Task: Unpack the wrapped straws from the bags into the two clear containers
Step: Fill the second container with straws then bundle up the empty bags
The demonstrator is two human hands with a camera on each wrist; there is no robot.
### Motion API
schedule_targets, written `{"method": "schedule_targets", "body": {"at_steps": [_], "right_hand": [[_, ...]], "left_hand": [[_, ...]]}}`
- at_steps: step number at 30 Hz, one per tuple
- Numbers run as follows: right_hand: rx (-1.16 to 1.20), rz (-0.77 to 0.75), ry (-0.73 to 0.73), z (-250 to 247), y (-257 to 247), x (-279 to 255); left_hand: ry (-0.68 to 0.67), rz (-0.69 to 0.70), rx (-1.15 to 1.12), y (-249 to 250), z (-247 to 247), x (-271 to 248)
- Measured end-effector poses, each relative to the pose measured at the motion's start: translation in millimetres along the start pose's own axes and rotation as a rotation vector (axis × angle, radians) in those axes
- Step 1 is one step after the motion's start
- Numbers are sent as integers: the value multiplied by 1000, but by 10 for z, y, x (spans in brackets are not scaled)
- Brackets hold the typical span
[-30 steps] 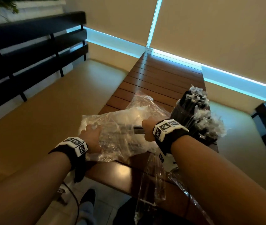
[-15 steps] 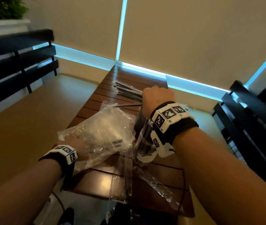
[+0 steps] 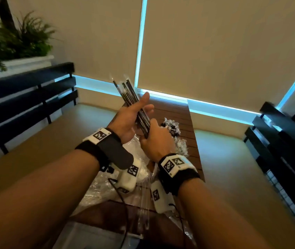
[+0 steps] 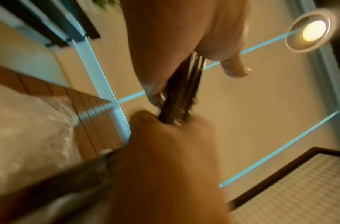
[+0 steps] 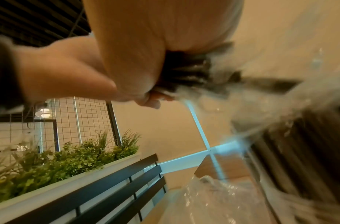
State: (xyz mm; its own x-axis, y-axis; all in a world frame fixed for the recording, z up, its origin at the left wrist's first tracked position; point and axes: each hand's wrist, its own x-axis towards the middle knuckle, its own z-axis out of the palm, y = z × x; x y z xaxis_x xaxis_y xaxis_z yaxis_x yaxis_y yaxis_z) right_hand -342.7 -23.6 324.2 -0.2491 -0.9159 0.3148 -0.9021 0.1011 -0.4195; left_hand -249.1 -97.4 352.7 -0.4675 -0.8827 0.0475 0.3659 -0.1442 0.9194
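Note:
A bundle of black wrapped straws point(image 3: 129, 95) stands tilted in the air above the table. My right hand point(image 3: 152, 135) grips its lower end in a fist. My left hand point(image 3: 141, 109) is raised beside it, palm up and fingers fairly straight, with the bundle lying between thumb and fingers. The left wrist view shows the straws point(image 4: 181, 89) rising out of the right fist point(image 4: 165, 144). A clear container point(image 3: 172, 127) packed with wrapped straws stands just behind the hands, blurred in the right wrist view point(image 5: 299, 144). The crumpled plastic bag point(image 3: 97, 190) lies under my wrists.
The slatted wooden table point(image 3: 179, 114) runs away from me to a wall with lit window strips. Black slatted benches point(image 3: 26, 90) flank it on both sides. A planter with green plants point(image 3: 13, 42) sits at the far left. More clear plastic point(image 3: 143, 218) hangs over the near table edge.
The right hand drew a bundle of straws out of the bag and lifted it. The left hand left the bag and rose to meet the bundle. The view tilted upward.

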Motion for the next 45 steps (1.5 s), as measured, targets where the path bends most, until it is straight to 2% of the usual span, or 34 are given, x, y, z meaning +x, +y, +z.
{"method": "schedule_targets", "body": {"at_steps": [2,4,6,11,15,19,25,26,27,29,31,33,35,37,39,41,43,45], "right_hand": [[78,15,34,89,-23,-28],[175,-31,36,94,-17,-54],[276,-50,3,65,34,-61],[313,147,-261,36,207,22],[575,236,-384,26,181,77],[553,260,-326,11,137,154],[601,215,-437,24,201,93],[588,213,-420,-44,223,96],[609,208,-334,-158,227,104],[720,200,8,-449,191,154],[811,121,356,-814,77,238],[797,-59,509,-1120,-69,287],[643,-213,514,-1267,-192,321],[359,-273,323,-1209,-294,316],[115,-239,123,-1004,-297,283],[134,-252,81,-865,-226,240],[316,-291,115,-833,-124,228],[421,-268,265,-798,65,255]], "left_hand": [[155,4,-84,34,171,39],[285,57,-32,77,312,13],[344,178,84,167,402,-23],[283,481,254,551,514,-87],[227,662,343,585,569,-145],[164,632,486,387,521,-178],[233,557,628,225,455,-152],[263,570,668,228,418,-128],[295,585,726,222,370,-106],[315,608,863,155,273,-86],[249,591,949,31,185,-91],[188,568,1020,-92,132,-141],[135,576,1065,-205,135,-116],[102,595,1040,-217,227,-101],[77,623,1014,-229,316,-63],[57,646,1099,-236,351,-88],[42,621,1089,-253,346,-129],[88,575,970,-243,365,-107]]}}
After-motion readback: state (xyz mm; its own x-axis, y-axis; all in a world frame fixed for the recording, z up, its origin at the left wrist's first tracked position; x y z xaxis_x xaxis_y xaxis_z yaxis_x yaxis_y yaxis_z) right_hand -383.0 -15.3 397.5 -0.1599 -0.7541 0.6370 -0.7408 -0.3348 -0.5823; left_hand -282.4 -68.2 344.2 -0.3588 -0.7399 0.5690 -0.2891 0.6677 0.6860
